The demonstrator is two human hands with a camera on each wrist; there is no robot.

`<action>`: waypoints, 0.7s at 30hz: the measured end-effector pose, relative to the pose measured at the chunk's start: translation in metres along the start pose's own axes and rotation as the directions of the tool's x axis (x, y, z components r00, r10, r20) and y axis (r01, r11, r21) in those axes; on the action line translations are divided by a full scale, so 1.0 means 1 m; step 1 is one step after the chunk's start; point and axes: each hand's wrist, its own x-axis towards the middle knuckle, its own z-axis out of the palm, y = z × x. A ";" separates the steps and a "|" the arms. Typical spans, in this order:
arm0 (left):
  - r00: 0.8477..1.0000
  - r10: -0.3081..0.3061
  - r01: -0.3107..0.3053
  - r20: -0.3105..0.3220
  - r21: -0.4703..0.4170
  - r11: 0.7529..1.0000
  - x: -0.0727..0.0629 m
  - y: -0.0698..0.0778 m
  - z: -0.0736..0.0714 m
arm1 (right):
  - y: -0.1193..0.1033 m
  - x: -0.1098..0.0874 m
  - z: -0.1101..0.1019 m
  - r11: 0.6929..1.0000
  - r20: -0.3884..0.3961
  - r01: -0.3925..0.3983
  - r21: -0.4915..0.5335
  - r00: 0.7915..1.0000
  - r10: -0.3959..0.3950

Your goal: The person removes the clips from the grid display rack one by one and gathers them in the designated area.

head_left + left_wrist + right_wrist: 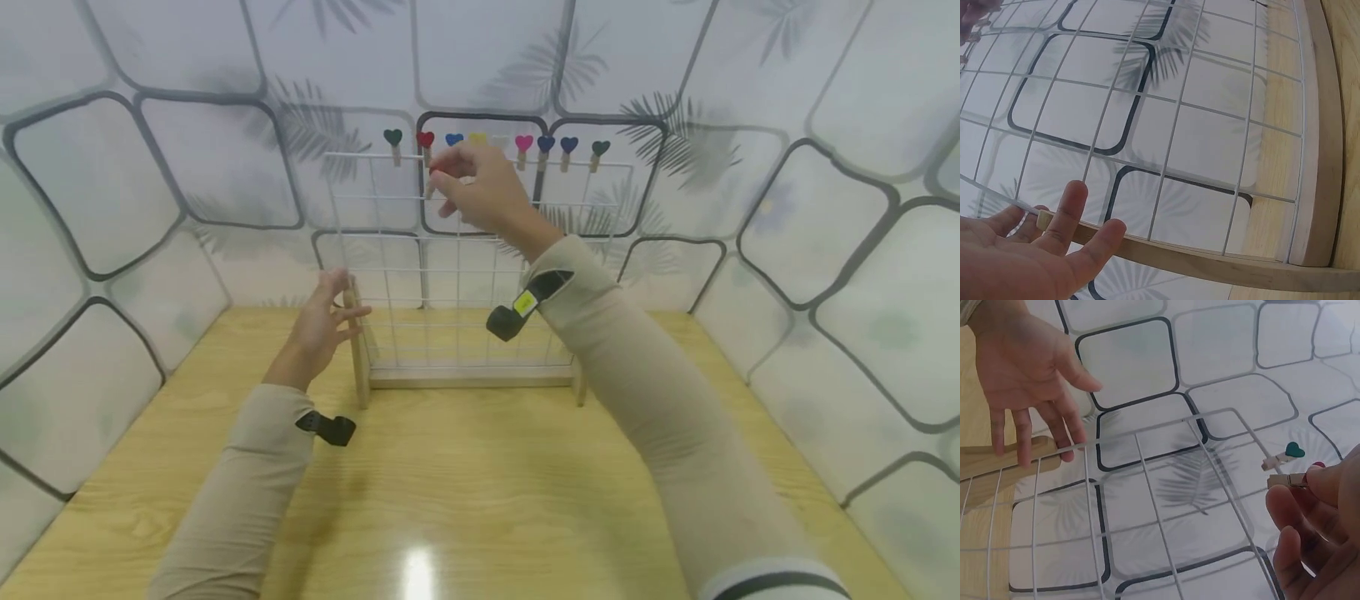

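A white wire grid rack (457, 270) with wooden posts stands upright on the table. My right hand (483, 187) is in front of its upper part, thumb and fingertips pinching a small wooden clothespin (1288, 480) with a red heart. At the left end of the top wire is a green heart clothespin (393, 142), and beside it a red heart clothespin (426, 143). My left hand (311, 333) is at the top of the left wooden post (1166, 249), its fingers extended and spread to either side of the post.
Further right along the top wire sit several more heart clothespins, among them a pink one (523, 146), a dark blue one (569, 150) and a green one (599, 153). A wooden base bar (472, 382) joins the posts. Patterned wall panels (217, 162) surround the wooden table (480, 483).
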 end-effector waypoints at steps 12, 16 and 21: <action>1.000 -0.005 0.004 0.012 0.045 0.999 -0.002 0.004 -0.003 | 0.053 -0.046 -0.034 0.998 -0.079 -0.057 0.025 0.995 0.059; 1.000 -0.007 0.006 0.023 0.055 0.998 -0.001 0.003 -0.003 | 0.073 -0.064 -0.045 0.991 -0.090 -0.133 0.026 0.987 0.135; 1.000 -0.005 0.003 0.018 0.079 0.997 -0.001 0.002 -0.004 | 0.101 -0.083 -0.055 0.980 -0.097 -0.198 0.001 0.976 0.197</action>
